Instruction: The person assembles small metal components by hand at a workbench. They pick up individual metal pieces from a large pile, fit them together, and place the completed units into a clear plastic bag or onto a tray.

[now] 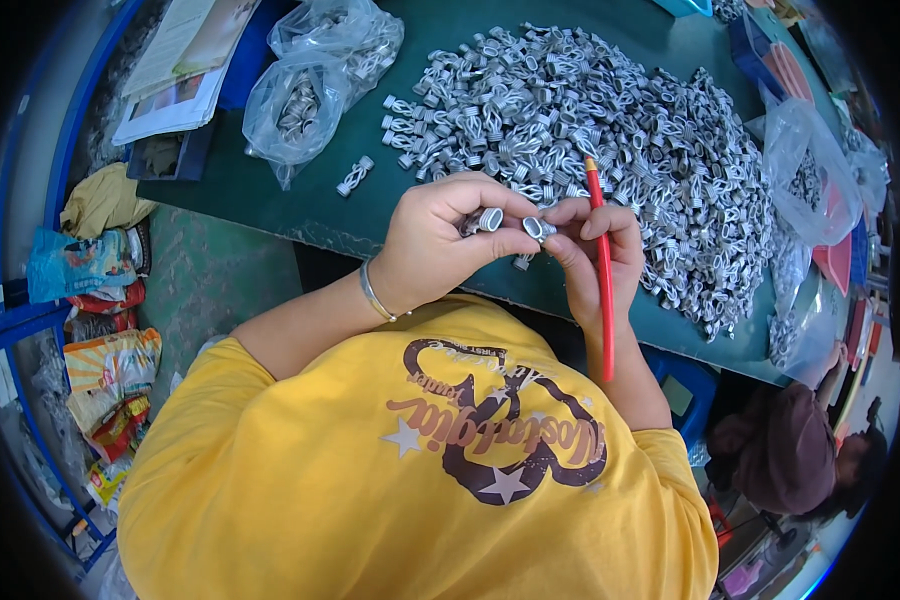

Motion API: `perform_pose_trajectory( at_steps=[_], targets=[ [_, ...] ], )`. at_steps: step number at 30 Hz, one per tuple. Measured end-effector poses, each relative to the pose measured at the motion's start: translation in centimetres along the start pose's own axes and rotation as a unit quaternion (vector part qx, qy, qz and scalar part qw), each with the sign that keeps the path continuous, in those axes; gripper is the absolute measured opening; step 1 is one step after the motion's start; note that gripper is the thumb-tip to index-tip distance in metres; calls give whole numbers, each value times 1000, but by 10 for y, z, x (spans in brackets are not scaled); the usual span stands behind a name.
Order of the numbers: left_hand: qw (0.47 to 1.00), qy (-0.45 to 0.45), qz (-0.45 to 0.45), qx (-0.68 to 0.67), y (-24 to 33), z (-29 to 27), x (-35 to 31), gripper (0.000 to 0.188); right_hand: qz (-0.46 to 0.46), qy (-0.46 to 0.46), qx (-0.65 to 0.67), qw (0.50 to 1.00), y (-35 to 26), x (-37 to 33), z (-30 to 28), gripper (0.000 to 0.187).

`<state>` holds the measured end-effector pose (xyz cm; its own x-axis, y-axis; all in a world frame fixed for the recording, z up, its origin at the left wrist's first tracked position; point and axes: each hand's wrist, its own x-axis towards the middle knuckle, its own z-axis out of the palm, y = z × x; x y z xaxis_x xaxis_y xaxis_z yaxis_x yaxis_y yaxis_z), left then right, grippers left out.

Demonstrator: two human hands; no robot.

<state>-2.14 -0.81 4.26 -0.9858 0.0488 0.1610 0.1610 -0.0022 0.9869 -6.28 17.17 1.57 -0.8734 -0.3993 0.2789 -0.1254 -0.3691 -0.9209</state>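
Observation:
My left hand (448, 235) is closed around a small silver metal fitting (487, 220) with a ribbed, open end. Between both hands' fingertips is a second silver fitting (537, 229), its oval opening facing up. My right hand (602, 245) pinches that fitting's right side. It also keeps a slim red-handled tool (604, 270) with a brass-coloured collar upright across the fingers; I cannot make out the kind of its tip. Just beyond the hands spreads a large heap of the same fittings (590, 110), ribbed at the ends with twisted strands between.
One loose fitting (355, 176) lies on the dark green table (320, 210). Clear plastic bags (295, 105) with metal parts stand at the far left, near papers (185, 75). Another bag (813, 175) is at the right. A person in dark clothing (780, 450) is at the lower right.

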Motion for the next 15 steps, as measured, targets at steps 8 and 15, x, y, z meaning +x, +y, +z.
perform_pose_trajectory(
  at_steps=[8,15],
  targets=[
    [995,47,-81,-45,-4,3,-1,21,-135,63,-74,986,-3,-2,2,48],
    [965,7,-211,-157,-5,3,-4,22,-209,17,-156,965,-7,2,7,47]
  ],
)
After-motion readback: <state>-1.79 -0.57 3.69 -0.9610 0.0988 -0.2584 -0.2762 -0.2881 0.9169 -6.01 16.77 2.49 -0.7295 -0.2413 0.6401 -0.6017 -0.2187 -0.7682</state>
